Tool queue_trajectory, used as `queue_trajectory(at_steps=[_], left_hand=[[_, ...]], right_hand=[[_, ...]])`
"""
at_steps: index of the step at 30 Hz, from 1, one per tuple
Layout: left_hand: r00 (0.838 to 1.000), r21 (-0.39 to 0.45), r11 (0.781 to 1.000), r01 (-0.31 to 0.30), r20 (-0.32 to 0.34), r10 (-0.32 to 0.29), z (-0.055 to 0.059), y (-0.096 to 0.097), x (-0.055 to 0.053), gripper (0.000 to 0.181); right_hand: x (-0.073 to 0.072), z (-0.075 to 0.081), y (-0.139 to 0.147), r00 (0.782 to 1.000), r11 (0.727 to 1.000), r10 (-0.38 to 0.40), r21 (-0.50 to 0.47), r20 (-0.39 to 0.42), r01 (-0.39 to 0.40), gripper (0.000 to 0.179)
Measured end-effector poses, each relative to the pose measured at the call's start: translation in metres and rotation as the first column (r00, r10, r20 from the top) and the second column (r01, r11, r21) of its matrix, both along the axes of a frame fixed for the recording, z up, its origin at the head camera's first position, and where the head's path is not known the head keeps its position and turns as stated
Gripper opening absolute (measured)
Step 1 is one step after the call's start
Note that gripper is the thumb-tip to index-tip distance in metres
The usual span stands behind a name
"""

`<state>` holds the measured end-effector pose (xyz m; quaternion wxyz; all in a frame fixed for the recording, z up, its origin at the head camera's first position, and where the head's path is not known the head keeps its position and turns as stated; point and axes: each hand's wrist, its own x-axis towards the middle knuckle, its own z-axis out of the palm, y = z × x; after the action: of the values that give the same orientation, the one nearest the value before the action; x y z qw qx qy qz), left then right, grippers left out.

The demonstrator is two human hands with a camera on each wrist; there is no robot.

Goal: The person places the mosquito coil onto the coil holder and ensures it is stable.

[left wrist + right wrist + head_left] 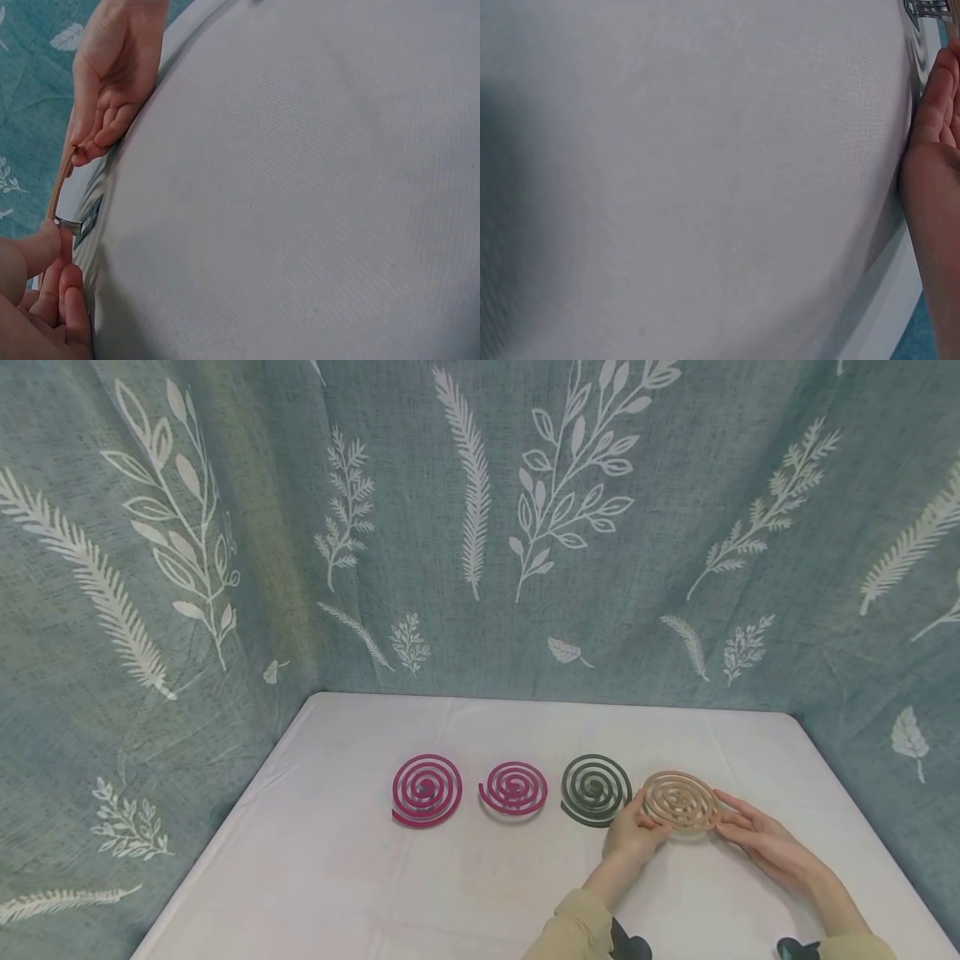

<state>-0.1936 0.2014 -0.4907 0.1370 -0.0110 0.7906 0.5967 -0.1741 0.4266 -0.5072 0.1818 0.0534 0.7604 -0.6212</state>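
Observation:
A tan mosquito coil point(681, 802) is held between both hands at the right of the row, tilted a little. My left hand point(633, 835) pinches its left edge between thumb and fingers, close beside a dark green mosquito coil point(595, 790). On the opposite edge, my right hand point(768, 843) grips it with thumb and fingertips. The left wrist view catches the tan coil edge-on as a thin strip point(60, 184), with a small metallic piece point(69, 225) by the left fingertips. Only part of the right hand point(937, 112) shows in the right wrist view.
Two magenta mosquito coils lie left of the green one: a larger one point(427, 789) and a smaller one point(513, 787) with a shadow beneath. All are on a white-covered table point(300, 877). A blue-green leaf-patterned curtain point(420, 527) hangs behind and at both sides.

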Motion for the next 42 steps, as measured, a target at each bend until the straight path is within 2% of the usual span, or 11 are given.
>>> queue_trajectory(at_steps=[8,20,42], left_hand=[[1.0,0.017,1.0,0.003,-0.008,-0.003,-0.002,-0.0006,-0.0003,0.067],[0.999,-0.003,1.0,0.021,-0.044,-0.021,-0.003,-0.0029,-0.0007,0.067],[0.999,0.004,1.0,0.027,-0.026,-0.027,0.0014,-0.0037,0.0,0.067]], right_hand=[[0.0007,-0.0025,-0.0001,1.0,1.0,0.0,-0.015,-0.016,0.0,0.082],[0.0013,-0.0005,-0.0021,1.0,1.0,-0.007,0.007,-0.012,0.007,0.081],[0.0025,0.0023,-0.0022,1.0,1.0,-0.009,0.004,-0.006,0.009,0.082]])
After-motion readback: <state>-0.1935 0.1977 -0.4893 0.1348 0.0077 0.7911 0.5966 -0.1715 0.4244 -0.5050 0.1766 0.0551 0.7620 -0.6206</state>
